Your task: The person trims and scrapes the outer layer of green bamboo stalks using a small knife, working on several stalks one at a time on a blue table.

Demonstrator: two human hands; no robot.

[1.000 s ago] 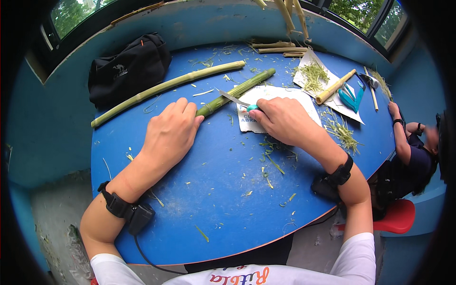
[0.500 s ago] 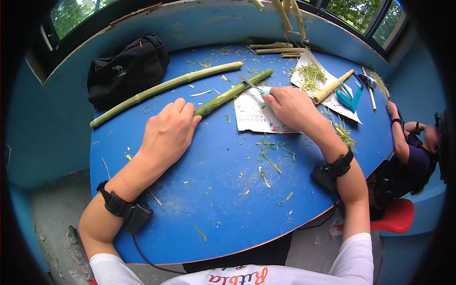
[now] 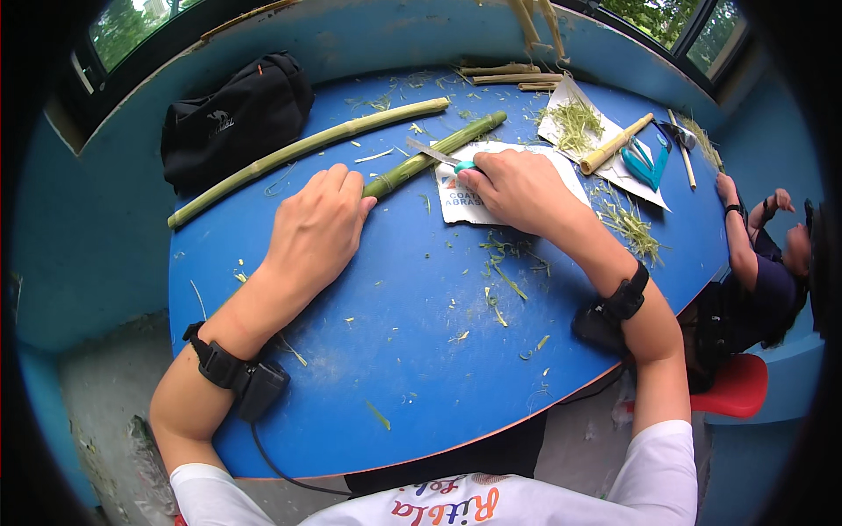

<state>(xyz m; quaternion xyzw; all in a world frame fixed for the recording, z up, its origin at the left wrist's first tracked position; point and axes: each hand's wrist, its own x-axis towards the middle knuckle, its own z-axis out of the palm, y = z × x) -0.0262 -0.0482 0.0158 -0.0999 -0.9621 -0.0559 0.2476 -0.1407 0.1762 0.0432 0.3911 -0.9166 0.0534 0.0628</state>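
Note:
A green bamboo stalk [image 3: 438,153] lies slantwise on the blue table, its far end pointing up to the right. My left hand [image 3: 317,219] is closed round its near end. In my right hand [image 3: 517,188] is a knife with a teal handle [image 3: 465,165]; its grey blade [image 3: 430,152] lies across the stalk, pointing to the left. Under my right hand and part of the stalk is a white printed sheet of paper [image 3: 463,207]. Pale green shavings [image 3: 502,280] are scattered nearer to me.
A longer bamboo stalk [image 3: 307,156] lies beyond my left hand, beside a black bag [image 3: 232,123]. To the right, another sheet bears shavings [image 3: 574,127], a short bamboo piece [image 3: 617,143] and a teal-handled tool [image 3: 645,167]. A person [image 3: 763,263] sits at the right edge.
My right hand and the knife have shifted left along the stalk, toward my left hand. The blade now reaches farther left past the stalk. My left hand keeps its hold.

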